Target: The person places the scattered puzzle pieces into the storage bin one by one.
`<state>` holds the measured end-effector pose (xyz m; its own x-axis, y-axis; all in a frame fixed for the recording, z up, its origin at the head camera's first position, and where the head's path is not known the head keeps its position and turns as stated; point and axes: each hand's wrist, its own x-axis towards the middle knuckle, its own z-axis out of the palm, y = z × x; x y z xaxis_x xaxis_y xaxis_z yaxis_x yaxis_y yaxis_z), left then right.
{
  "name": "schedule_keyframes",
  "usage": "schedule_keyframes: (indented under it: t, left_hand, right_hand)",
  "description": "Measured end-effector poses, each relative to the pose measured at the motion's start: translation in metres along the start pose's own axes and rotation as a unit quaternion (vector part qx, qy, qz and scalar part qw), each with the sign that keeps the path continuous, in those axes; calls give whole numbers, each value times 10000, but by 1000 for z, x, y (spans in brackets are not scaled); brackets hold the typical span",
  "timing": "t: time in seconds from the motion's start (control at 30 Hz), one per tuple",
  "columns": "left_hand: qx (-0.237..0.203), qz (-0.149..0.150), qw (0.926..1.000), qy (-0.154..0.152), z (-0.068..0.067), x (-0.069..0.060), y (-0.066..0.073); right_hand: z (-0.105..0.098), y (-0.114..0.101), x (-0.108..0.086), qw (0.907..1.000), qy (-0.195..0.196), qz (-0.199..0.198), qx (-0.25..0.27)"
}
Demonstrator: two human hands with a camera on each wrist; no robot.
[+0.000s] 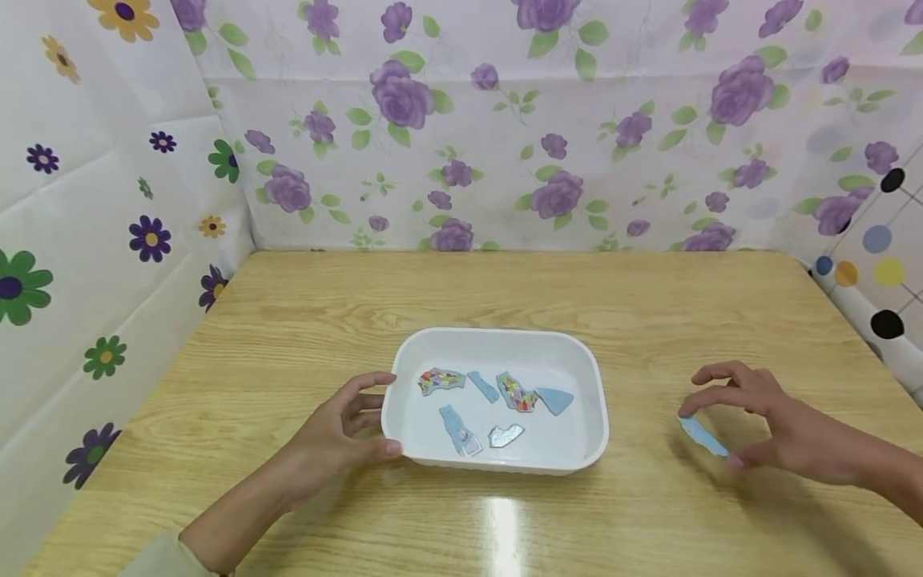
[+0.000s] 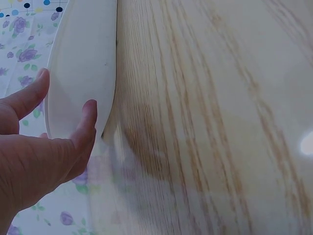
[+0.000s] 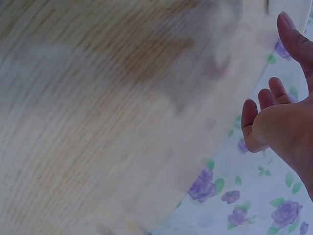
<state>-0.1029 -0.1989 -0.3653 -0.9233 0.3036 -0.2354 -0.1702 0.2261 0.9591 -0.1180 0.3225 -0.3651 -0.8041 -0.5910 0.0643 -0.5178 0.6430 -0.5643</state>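
A white plastic tray (image 1: 497,463) lies on the table with several flat, irregular fragments inside. Some are light blue, like the pointed fragment (image 1: 555,400); others carry a multicoloured pattern, like the fragment (image 1: 441,380) at the left. My left hand (image 1: 339,429) holds the tray's left end, index finger at the rim and thumb at the near corner. To the right of the tray, my right hand (image 1: 779,425) pinches a long light-blue fragment (image 1: 703,437) by its ends between index finger and thumb. In the right wrist view that fragment is out of sight.
The wood-grain table (image 1: 288,320) runs back to a flowered cloth (image 1: 497,160). Another cloth with coloured flowers (image 1: 108,240) hangs at the left, and a dotted one (image 1: 880,264) at the right. Light glares off the table in front of the tray.
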Motion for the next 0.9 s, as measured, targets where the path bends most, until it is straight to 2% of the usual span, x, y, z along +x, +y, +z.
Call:
schedule_keyframes:
  t: [0.23, 0.5, 0.9]
  left_hand:
    - [-6, -20, 10000, 6, 0, 0, 1]
    - [24, 39, 10000, -13, 0, 0, -1]
    - [-51, 8, 10000, -34, -1, 0, -1]
  right_hand:
    - [-7, -5, 4, 9999, -59, 75, 104]
    - [-13, -10, 9, 9998, 67, 182, -70]
    - [-30, -31, 29, 9999, -10, -5, -100]
